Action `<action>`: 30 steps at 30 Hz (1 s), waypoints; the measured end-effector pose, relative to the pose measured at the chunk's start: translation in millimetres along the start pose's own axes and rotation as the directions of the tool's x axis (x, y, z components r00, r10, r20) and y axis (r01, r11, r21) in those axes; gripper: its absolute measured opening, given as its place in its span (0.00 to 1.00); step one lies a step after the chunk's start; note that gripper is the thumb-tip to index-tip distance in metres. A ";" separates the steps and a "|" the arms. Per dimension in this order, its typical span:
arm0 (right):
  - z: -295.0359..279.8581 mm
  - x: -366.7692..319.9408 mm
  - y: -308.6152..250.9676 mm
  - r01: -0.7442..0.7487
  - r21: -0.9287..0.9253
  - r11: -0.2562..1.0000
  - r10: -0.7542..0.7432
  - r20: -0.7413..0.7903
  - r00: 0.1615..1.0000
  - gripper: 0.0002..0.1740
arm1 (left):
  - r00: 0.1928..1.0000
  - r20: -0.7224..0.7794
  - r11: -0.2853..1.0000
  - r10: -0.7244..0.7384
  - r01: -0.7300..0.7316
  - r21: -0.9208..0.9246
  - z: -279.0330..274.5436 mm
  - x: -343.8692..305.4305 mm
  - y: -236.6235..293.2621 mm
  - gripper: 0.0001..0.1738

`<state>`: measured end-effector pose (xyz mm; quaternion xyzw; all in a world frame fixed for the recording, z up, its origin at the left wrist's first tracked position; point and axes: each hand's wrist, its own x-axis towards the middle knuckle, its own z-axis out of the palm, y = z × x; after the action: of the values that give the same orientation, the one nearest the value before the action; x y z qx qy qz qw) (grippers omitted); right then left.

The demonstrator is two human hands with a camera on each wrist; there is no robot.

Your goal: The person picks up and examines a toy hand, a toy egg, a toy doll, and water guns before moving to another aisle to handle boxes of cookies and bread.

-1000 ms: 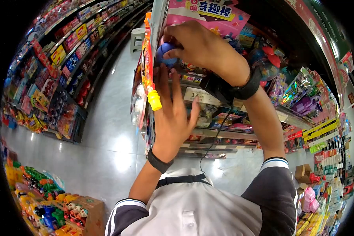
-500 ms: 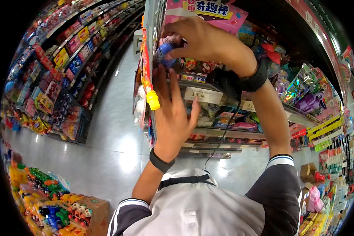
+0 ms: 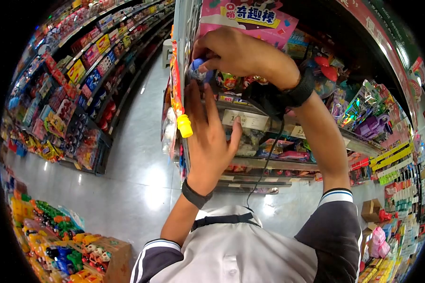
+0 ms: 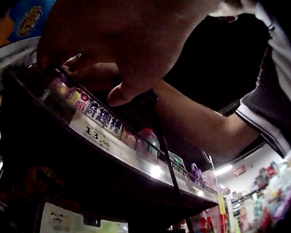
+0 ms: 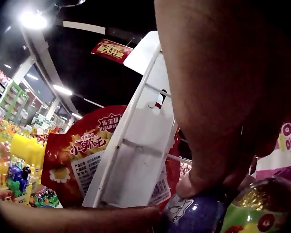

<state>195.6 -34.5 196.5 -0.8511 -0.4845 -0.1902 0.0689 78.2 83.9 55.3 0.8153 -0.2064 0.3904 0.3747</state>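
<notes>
My right hand (image 3: 243, 54) reaches over the shelf's left end and pinches a blue rounded container (image 3: 198, 67) between thumb and fingers. In the right wrist view, its fingertips sit on top of that blue container (image 5: 196, 213), which has white markings. Close beside it stands a clear-topped container (image 5: 262, 204) with gold foil inside and a green label. My left hand (image 3: 208, 141) lies over the shelf's front edge with its fingers extended. Its fingertips come right up to the blue container. In the left wrist view, the back of a hand hides most of the shelf's contents.
A pink display card (image 3: 250, 21) stands behind the hands. A price tag (image 3: 244, 120) runs along the shelf front. At the left, a white rack side panel (image 5: 140, 141) separates off a red package (image 5: 89, 155). A yellow-capped orange item (image 3: 184, 126) hangs by the left hand.
The right hand and the blue container have shifted slightly, and the container's top shows differently between the fingers. The left hand stays in nearly the same place. The head view has tilted a little.
</notes>
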 end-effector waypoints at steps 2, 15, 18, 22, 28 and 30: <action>-3.1 -2.1 -3.2 -0.032 0.024 0.999 0.032 0.007 0.999 0.15 | 1.000 0.012 1.000 0.001 -0.001 0.019 0.0 -0.2 0.8 0.45; -24.8 21.5 24.8 -0.174 0.006 0.985 0.171 0.151 0.974 0.22 | 0.998 -0.013 0.997 0.053 -0.053 0.047 -0.7 18.3 5.5 0.43; -17.0 30.5 38.7 -0.147 -0.070 0.987 0.157 0.184 0.970 0.22 | 0.998 -0.012 0.997 0.056 -0.055 0.050 -1.7 19.5 4.8 0.43; -9.1 47.9 51.0 -0.158 -0.190 0.969 0.206 0.267 0.941 0.23 | 0.999 -0.004 0.997 0.053 -0.053 0.057 1.7 18.4 2.5 0.42; -3.4 54.2 39.9 -0.214 -0.370 0.904 0.319 0.250 0.914 0.29 | 0.999 0.007 0.996 0.052 -0.052 0.077 2.7 17.0 1.4 0.42; -8.1 55.7 38.6 -0.249 -0.341 0.907 0.349 0.273 0.897 0.30 | 0.998 0.010 0.994 0.054 -0.055 0.091 2.9 17.0 1.6 0.41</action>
<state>251.9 -12.6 228.3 -0.9360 -0.3169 -0.1039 -0.1127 89.0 79.8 68.3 0.8272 -0.2119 0.4064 0.3252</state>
